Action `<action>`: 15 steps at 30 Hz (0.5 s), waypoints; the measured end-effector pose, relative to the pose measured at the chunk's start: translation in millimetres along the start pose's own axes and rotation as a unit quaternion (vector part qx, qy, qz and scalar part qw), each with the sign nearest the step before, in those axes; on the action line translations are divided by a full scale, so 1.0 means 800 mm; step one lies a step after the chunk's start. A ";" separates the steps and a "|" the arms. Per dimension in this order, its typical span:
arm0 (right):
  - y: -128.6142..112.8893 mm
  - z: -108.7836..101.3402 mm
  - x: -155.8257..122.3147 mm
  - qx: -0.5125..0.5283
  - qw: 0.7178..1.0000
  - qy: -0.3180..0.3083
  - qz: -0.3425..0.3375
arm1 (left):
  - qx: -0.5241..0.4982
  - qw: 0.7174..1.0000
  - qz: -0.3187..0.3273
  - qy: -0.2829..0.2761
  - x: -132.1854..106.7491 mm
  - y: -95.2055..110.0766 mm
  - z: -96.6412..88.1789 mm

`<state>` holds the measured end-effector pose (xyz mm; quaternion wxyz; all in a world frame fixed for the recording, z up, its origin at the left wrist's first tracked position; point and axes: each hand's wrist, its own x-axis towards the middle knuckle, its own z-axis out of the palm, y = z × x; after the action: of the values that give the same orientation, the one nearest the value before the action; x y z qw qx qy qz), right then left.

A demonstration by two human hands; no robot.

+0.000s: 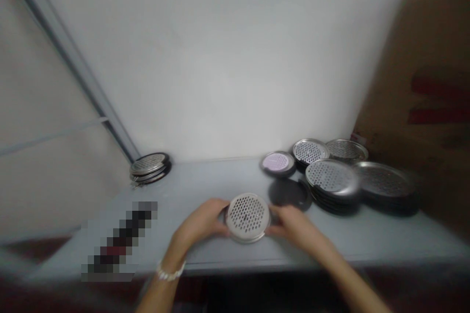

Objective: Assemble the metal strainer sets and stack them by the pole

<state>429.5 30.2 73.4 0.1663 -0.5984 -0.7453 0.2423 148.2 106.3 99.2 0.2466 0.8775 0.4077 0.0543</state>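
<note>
Between my two hands is a round perforated metal disc, silver with rows of small holes and a raised rim. My left hand grips its left edge, thumb and fingers closed, with a white beaded bracelet on the wrist. On the opposite edge my right hand is closed in the same way. The disc is above the front part of the grey table, tilted towards me. Just behind my right hand lies a dark round piece, partly covered by it. Something dark shows at the disc's sides under my fingers.
Stacks of similar round pieces stand at the right, among them a near stack, a blurred stack and a pale purple-topped one. Another small stack sits at the back left. A cardboard box borders the right side. A pixelated patch hides something at left.
</note>
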 end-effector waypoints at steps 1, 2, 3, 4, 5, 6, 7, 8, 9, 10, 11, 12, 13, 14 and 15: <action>0.000 0.000 0.001 -0.001 1.000 -0.001 0.001 | 0.010 1.000 -0.002 0.006 0.001 -0.001 0.001; 0.000 0.000 0.001 -0.005 1.000 -0.003 0.005 | 0.024 1.000 -0.005 0.013 0.002 -0.002 0.002; 0.000 0.000 0.002 -0.010 1.000 -0.004 0.009 | 0.038 0.999 -0.008 0.020 0.003 -0.003 0.004; 0.000 0.000 0.002 -0.016 1.000 -0.005 0.013 | 0.052 0.998 -0.012 0.019 0.005 -0.004 0.005; -0.001 0.000 0.002 -0.023 1.000 -0.006 0.017 | 0.064 0.998 -0.015 0.016 0.007 -0.004 0.006; -0.001 0.000 0.002 -0.029 0.999 -0.006 0.020 | 0.078 0.997 -0.019 0.012 0.010 -0.004 0.007; -0.001 0.000 0.002 -0.033 0.999 -0.005 0.022 | 0.091 0.996 -0.023 0.008 0.012 -0.003 0.007; -0.001 -0.001 0.002 -0.037 0.999 -0.004 0.024 | 0.103 0.994 -0.027 0.005 0.014 -0.002 0.007; -0.002 -0.001 0.002 -0.039 0.999 -0.005 0.026 | 0.112 0.993 -0.032 0.003 0.016 0.000 0.007; -0.002 -0.001 0.002 -0.042 0.999 -0.006 0.029 | 0.118 0.992 -0.037 0.002 0.017 0.001 0.007; -0.002 -0.002 0.001 -0.043 0.999 -0.006 0.030 | 0.121 0.992 -0.042 0.001 0.018 0.001 0.006; -0.002 -0.002 0.001 -0.043 0.999 -0.007 0.029 | 0.120 0.992 -0.044 0.000 0.018 0.001 0.006; -0.003 -0.003 0.001 -0.043 0.999 -0.008 0.028 | 0.115 0.992 -0.043 0.000 0.017 0.001 0.005; -0.004 -0.003 0.000 -0.042 0.999 -0.008 0.026 | 0.107 0.993 -0.041 0.001 0.016 0.001 0.005; -0.005 -0.003 -0.001 -0.038 0.999 -0.007 0.023 | 0.097 0.995 -0.038 0.003 0.014 0.000 0.004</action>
<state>427.9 29.6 77.5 0.1325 -0.6196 -0.7413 0.2215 156.7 113.3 95.6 0.1614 0.8810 0.4446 0.0075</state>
